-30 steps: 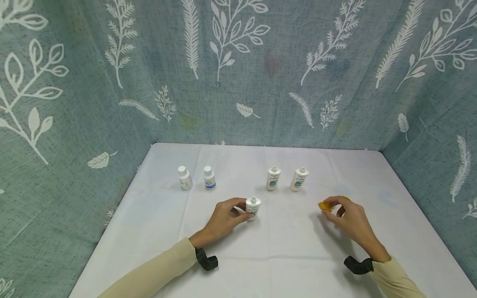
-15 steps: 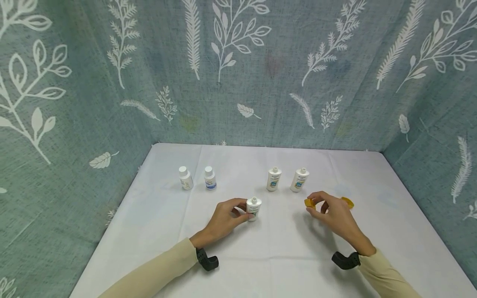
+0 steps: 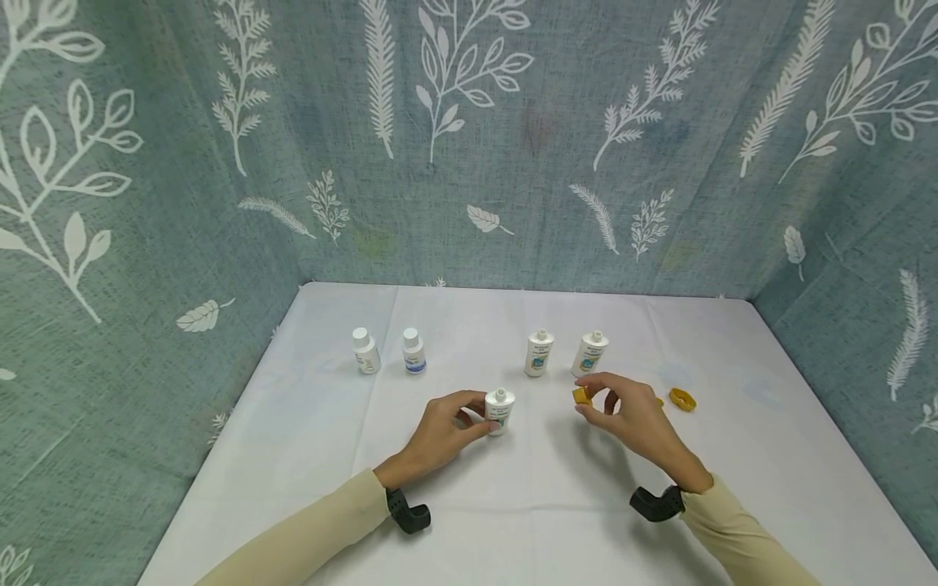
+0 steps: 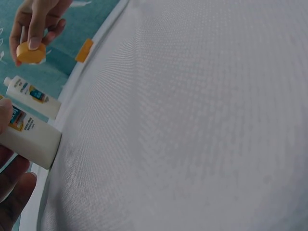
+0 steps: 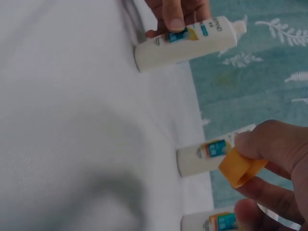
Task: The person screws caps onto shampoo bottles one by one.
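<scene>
In the head view my left hand grips a small white bottle by its side, standing upright on the table with its narrow neck uncapped. My right hand pinches a yellow-orange bottle cap between thumb and fingers, above the table and to the right of that bottle. The right wrist view shows the cap from close by, its hollow side turned partly to the camera. Behind the hands stand two similar uncapped bottles, one upright and one appearing slightly slanted.
Two smaller white-capped bottles, one plain-labelled and one with a blue band, stand at the back left. A yellow-orange cap lies on the right, another peeking out by the right hand. Patterned cloth walls the table.
My right hand has carried the yellow-orange cap leftward, closer to the held bottle, uncovering the caps lying on the right. The left hand and its bottle have stayed in place.
</scene>
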A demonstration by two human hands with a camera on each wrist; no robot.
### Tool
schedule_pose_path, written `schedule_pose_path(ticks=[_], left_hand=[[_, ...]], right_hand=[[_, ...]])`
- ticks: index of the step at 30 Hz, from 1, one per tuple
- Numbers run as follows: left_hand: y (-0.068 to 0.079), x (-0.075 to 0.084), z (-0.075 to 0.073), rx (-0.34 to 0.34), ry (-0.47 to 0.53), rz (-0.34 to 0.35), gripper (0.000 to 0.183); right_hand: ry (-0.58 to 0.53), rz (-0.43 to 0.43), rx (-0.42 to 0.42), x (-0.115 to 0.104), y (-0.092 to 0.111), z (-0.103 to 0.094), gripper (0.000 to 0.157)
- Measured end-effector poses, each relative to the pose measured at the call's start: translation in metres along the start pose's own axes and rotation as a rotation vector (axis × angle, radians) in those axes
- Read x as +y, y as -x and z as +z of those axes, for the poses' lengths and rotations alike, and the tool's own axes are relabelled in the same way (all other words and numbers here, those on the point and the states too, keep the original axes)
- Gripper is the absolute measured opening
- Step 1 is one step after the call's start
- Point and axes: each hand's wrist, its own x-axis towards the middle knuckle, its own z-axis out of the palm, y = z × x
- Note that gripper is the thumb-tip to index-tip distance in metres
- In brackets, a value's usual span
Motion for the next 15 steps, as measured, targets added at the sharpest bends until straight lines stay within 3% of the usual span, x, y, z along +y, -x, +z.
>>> schedule_pose_path(ticks=[15], left_hand=[[0.0,0.002,0.0,-0.008,-0.002,-0.026,0.038]], right_hand=[[-0.057,-0.028,-0.049,-0.028,-0.018,0.005,0.028]])
